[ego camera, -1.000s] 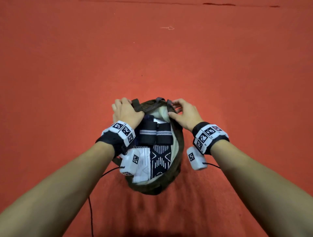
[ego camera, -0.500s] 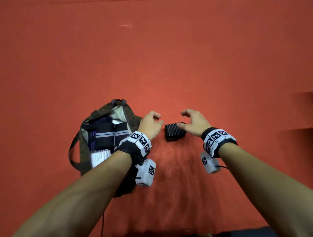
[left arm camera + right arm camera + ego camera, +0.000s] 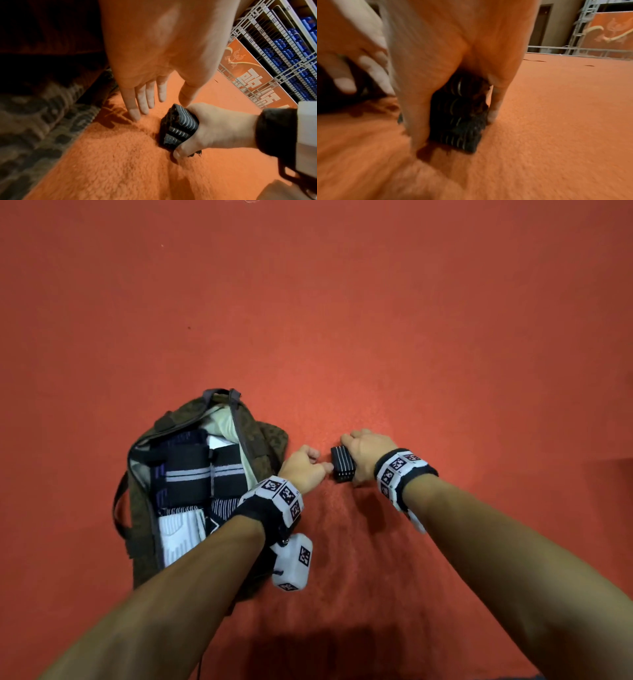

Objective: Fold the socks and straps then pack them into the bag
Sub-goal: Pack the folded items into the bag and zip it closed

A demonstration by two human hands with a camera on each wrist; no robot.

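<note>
Carpet (image 3: 376, 320): right hand (image 3: 368, 451) grips folded strap (image 3: 342, 467)

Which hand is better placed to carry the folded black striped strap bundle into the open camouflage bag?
Right. The right hand already grips the folded black striped strap bundle on the red carpet. The left hand only hovers beside it, fingers straight, though it is nearer the open camouflage bag.

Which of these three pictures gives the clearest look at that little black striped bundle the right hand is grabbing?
The left wrist view: the folded black striped bundle is sharp and close, its stacked layers visible, gripped by the right hand on the orange carpet. The head view shows it small and partly covered; the right wrist view shows it blurred, behind fingers.
</note>
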